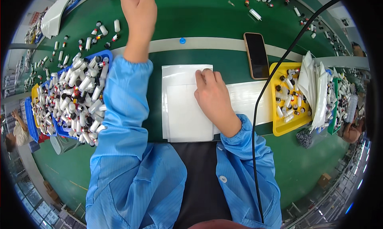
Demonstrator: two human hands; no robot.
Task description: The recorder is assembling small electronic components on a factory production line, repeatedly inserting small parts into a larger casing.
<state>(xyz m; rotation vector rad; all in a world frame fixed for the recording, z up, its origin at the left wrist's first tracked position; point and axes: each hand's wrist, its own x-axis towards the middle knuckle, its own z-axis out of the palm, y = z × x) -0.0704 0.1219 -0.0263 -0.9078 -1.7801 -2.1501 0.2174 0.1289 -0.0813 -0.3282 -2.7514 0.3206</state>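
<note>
My left hand (139, 7) reaches over the far green surface, its fingers curled and partly cut off by the top edge. A small rounded end of something shows beside its fingers, too little to name. My right hand (215, 101) rests on the upper right part of a stack of white glossy sheets (187, 113), fingers bent down. Whatever lies under its fingertips is hidden. To the left, a blue tray (108, 55) is heaped with small white cylinders (79, 93) that have black or red ends. More of these lie loose beyond my left forearm.
A phone (257, 55) lies at the right, beside a yellow tray (279, 127) with several cylinders. A black cable (275, 75) crosses in front of it. White sheets (317, 89) stand by that tray. A blue cap (182, 40) sits on the pale strip. People sit at both sides.
</note>
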